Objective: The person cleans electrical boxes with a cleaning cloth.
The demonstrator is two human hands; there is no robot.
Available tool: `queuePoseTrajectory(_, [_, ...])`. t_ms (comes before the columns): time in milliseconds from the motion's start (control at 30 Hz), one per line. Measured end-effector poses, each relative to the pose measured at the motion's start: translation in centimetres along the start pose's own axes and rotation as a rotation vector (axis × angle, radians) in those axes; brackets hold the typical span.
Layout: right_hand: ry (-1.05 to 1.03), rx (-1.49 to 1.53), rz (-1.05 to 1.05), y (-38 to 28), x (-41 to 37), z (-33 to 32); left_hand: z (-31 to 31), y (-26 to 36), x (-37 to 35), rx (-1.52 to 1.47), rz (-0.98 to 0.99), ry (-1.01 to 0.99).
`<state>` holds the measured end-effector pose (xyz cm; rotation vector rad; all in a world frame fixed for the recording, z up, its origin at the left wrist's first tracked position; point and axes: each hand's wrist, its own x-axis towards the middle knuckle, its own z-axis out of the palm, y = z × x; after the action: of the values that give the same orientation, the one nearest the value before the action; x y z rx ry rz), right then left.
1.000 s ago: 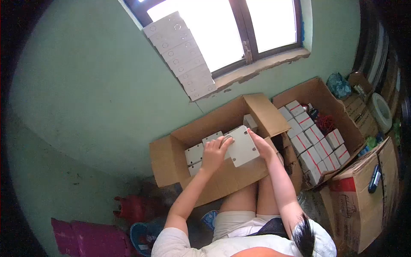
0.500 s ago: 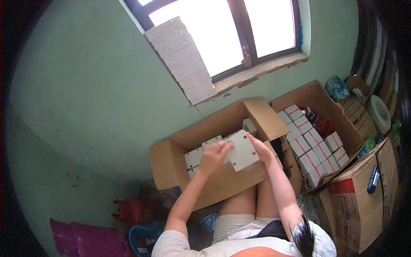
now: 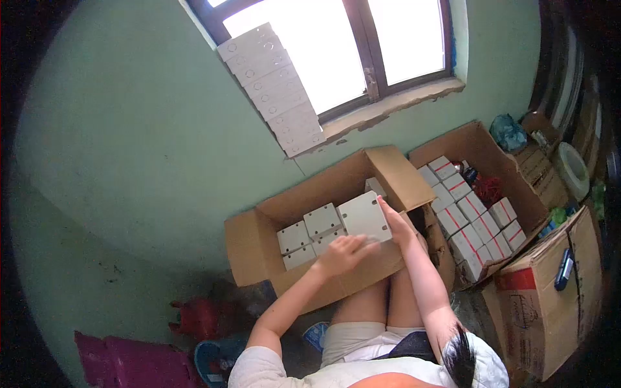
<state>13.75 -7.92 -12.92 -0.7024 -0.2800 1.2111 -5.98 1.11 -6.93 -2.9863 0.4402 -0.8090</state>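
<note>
A white square box (image 3: 363, 218) with dark notches along its edges is tilted over the open carton (image 3: 249, 249). My right hand (image 3: 396, 223) grips its right side. At the box's lower left edge is my left hand (image 3: 344, 255), its fingers bent and partly smeared by motion, so whether they hold anything is hidden. Smaller white boxes (image 3: 321, 220) sit inside the carton, left of the held one.
A second carton (image 3: 469, 139) at the right holds small boxes with red stripes (image 3: 472, 207) and red wire (image 3: 490, 189). A closed carton (image 3: 550, 297) bears a dark blue tool (image 3: 565, 269). White panels (image 3: 278, 94) stand stacked against the window.
My left hand has moved down and right, from the box's left side to its lower edge. The held box has shifted slightly up and left.
</note>
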Motion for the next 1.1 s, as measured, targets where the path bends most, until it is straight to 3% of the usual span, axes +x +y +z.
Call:
queuePoseTrajectory(133, [0.077,-0.014,-0.068,-0.5,-1.2,1.7,-1.1,0.5,1.4,0.033,-0.084,0.044])
queuePoseTrajectory(200, [0.174,0.060,-0.126,-1.1,-1.5,3.0,-1.0,0.5,2.3,0.086,-0.351,0.173])
queuePoseTrajectory(233, [0.168,0.062,-0.126,-0.8,-0.9,2.3,-0.6,0.6,2.6,0.093,-0.351,0.172])
queuePoseTrajectory(300, [0.049,0.240,-0.326,0.0,0.6,0.3,0.8,0.7,3.4,0.104,-0.427,0.234])
queuePoseTrajectory(500, [0.014,0.405,-0.331,-1.0,0.0,1.3,3.6,2.8,6.5,0.183,-0.266,0.267])
queuePoseTrajectory(567, [0.007,0.402,-0.351,-0.8,0.2,0.7,3.4,2.9,6.9,0.102,-0.064,0.199])
queuePoseTrajectory(633, [0.002,0.407,-0.365,-0.2,0.3,0.1,2.6,2.2,7.0,0.138,-0.029,0.211])
queuePoseTrajectory(767, [0.035,0.433,-0.353,0.0,0.2,0.1,0.5,0.1,6.8,0.183,-0.189,0.276])
queuePoseTrajectory(833, [0.060,0.427,-0.312,0.0,0.3,0.1,0.1,-0.3,6.8,0.223,-0.427,0.281])
queuePoseTrajectory(900, [-0.028,0.489,-0.272,0.8,1.1,-1.1,2.8,-0.1,5.6,0.084,-0.448,0.228])
queuePoseTrajectory(967, [0.019,0.404,-0.264,2.6,3.6,-4.8,5.0,1.7,4.5,0.141,-0.270,0.285])
queuePoseTrajectory(1000, [0.105,0.440,-0.213,1.6,2.3,-3.0,3.7,2.1,5.0,0.141,-0.095,0.288])
queuePoseTrajectory(1033, [0.127,0.385,-0.267,-0.1,0.2,0.1,3.6,1.9,5.2,0.119,-0.092,0.289])
queuePoseTrajectory(1100, [-0.084,0.494,-0.306,-0.5,-0.7,0.8,3.4,1.5,5.5,0.133,-0.026,0.299])
